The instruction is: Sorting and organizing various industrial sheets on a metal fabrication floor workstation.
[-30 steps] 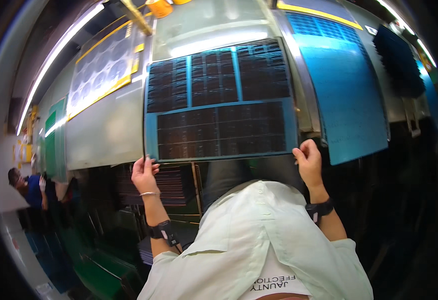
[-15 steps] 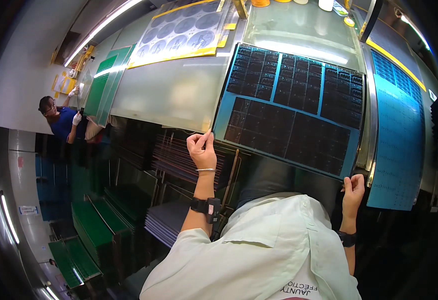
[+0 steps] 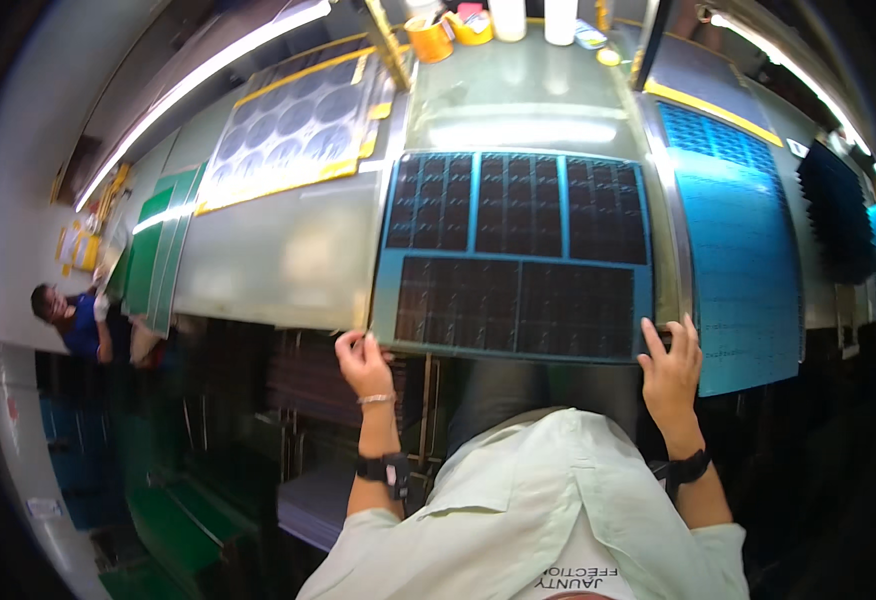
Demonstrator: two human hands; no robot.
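Observation:
A flat panel (image 3: 518, 258) with a bright blue border and dark printed blocks lies on the glass-topped table (image 3: 523, 100) in front of me, its near edge at the table's front. My left hand (image 3: 366, 368) is at the panel's near left corner, thumb and fingertips closed together on the edge there. At the near right corner is my right hand (image 3: 670, 370), its fingers spread and stretched out, the fingertips touching or very close to the panel's edge. The undersides of both fingertips are hidden.
A blue sheet (image 3: 743, 300) hangs over the front edge on the right. On the left lie a film with dark circles (image 3: 283, 130) and green panels (image 3: 163, 240); a person in blue (image 3: 83, 325) stands beyond. Orange tape rolls (image 3: 430, 40) sit at the back. Racks fill the space below left.
My view has turned, so the table and panel sit squarer before me. My right hand has gone from pinched fingers to spread ones at the corner; the left stays at its corner.

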